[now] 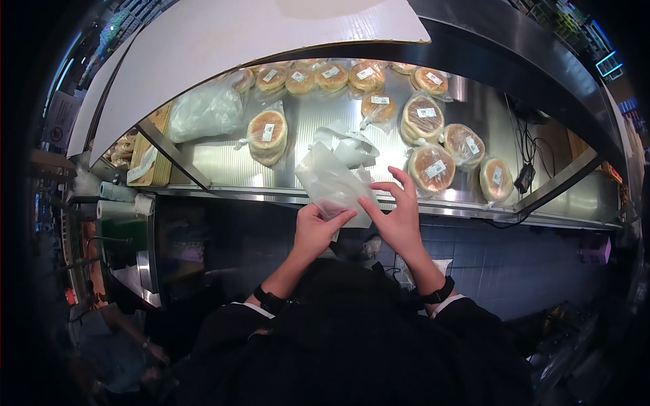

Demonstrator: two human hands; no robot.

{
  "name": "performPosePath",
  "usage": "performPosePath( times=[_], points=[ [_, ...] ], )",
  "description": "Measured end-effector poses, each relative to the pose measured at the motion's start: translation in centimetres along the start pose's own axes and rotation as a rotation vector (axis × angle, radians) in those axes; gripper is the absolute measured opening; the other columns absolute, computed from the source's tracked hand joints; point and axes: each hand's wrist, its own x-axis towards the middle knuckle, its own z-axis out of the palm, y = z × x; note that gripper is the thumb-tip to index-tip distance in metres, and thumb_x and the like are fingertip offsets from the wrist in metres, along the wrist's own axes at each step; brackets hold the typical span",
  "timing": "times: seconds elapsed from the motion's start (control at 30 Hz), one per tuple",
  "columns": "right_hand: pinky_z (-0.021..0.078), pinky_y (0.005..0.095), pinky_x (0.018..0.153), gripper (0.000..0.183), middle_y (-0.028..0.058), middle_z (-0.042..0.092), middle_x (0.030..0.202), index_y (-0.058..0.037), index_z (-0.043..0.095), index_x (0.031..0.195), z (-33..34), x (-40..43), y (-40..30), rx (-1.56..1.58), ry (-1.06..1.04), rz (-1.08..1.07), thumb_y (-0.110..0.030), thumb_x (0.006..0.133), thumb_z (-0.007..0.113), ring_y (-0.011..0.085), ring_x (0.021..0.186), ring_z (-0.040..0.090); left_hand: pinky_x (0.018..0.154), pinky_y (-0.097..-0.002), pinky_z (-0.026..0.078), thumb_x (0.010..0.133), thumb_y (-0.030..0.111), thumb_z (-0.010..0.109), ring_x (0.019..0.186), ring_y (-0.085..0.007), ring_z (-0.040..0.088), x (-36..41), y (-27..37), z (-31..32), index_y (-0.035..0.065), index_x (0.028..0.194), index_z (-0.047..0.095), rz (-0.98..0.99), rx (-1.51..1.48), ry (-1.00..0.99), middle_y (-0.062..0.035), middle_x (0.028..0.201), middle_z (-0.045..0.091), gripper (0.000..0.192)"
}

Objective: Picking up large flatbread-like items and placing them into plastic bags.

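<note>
A thin translucent plastic bag point(327, 175) is pinched at its lower edge between the thumb and fingers of my left hand point(317, 231). My right hand point(398, 221) is at the bag's right side, thumb tip by the plastic and the other fingers spread apart. Just beyond the bag, a curled white label strip point(363, 144) lies on the ribbed metal counter point(315, 109). To its left stands a bagged stack of round flatbreads point(267, 137) with a label. More bagged flatbreads point(432, 167) sit to the right of my right hand.
A white board point(284, 25) overhangs the counter's far side. Filled plastic bags point(208, 111) lie at left, near a wooden tray point(152, 152). Slanted metal struts point(175, 155) flank the opening. Black cables point(525, 137) hang at right. Another person's arm point(129, 327) shows at lower left.
</note>
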Motion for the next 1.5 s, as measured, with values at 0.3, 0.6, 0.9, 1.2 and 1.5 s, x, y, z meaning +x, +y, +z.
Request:
performPosePath(
  times=[0.3,0.6,0.9,1.2,1.5],
  points=[
    [0.0453,0.0343,0.081,0.034,0.0113,0.053,0.111,-0.0037,0.063,0.099,1.9,-2.9,-1.7,0.163,-0.145,0.234,-0.021,0.073,0.076,0.0229,0.103,0.054,0.08,-0.0264,0.049,0.077,0.005,0.073,0.092,-0.0127,0.061,-0.8,0.1,-1.4,-0.0016,0.118,0.052,0.079,-0.021,0.012,-0.0085,0.106,0.062,0.047],
    [0.0467,0.0277,0.075,0.018,0.0121,0.063,0.091,0.0016,0.065,0.101,3.1,-1.7,-3.8,0.224,-0.204,0.035,-0.006,0.086,0.06,0.0216,0.082,0.061,0.097,-0.0316,0.04,0.078,0.013,0.073,0.118,-0.0173,0.046,0.0,0.8,-8.8,0.0,0.133,0.04,0.186,-0.015,-0.049,-0.0144,0.132,0.044,0.066],
    [0.0433,0.0242,0.08,0.023,0.0035,0.065,0.094,-0.0001,0.064,0.107,2.9,1.9,-7.1,0.67,-0.905,0.263,-0.015,0.094,0.053,0.0105,0.087,0.056,0.096,-0.0296,0.041,0.078,0.003,0.071,0.107,-0.0162,0.056,2.7,3.5,-17.1,0.0013,0.103,0.055,0.284,-0.059,-0.504,-0.008,0.102,0.061,0.03],
    [0.0422,0.0281,0.08,0.011,0.0049,0.052,0.081,-0.0031,0.05,0.09,7.7,1.2,-7.6,0.376,-0.283,0.243,-0.008,0.082,0.056,0.0142,0.08,0.051,0.064,-0.0186,0.045,0.083,0.002,0.065,0.067,-0.002,0.05,1.7,7.5,-16.0,0.0075,0.089,0.048,0.359,-0.25,-0.298,0.0019,0.08,0.053,0.018],
    [0.0267,0.0404,0.108,0.116,0.0147,0.024,0.148,-0.0057,0.009,0.148,7.3,-1.0,-8.0,1.326,-0.719,0.458,-0.064,0.068,0.069,0.0279,0.134,0.03,0.062,-0.0206,0.05,0.087,0.009,0.062,0.078,-0.0095,0.061,2.6,12.4,-15.9,-0.0002,0.11,0.051,0.367,-0.303,0.012,-0.0088,0.092,0.064,0.027]
  ],
)
